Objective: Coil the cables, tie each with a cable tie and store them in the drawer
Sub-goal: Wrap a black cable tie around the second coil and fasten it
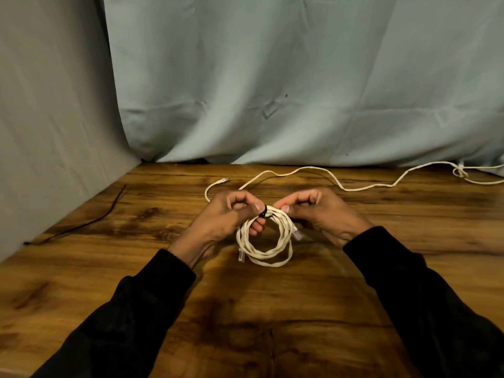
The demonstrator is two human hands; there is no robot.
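Observation:
A white cable coil (pixel 266 251) hangs between my hands above the wooden table (pixel 109 268). A black cable tie (pixel 263 212) wraps the top of the coil. My left hand (pixel 231 216) grips the coil at the tie, with fingers curled through the loop. My right hand (pixel 319 214) pinches the coil's top right beside the tie. Clear plugs stick out at the coil's left and right sides. A second white cable (pixel 341 184) lies uncoiled across the back of the table, its plug end (pixel 223 180) at the left.
A loose black cable tie (pixel 92 222) lies on the table at the left, near the grey wall. A pale cloth (pixel 272 91) hangs behind the table. The uncoiled cable runs off the right edge in a knot (pixel 461 171).

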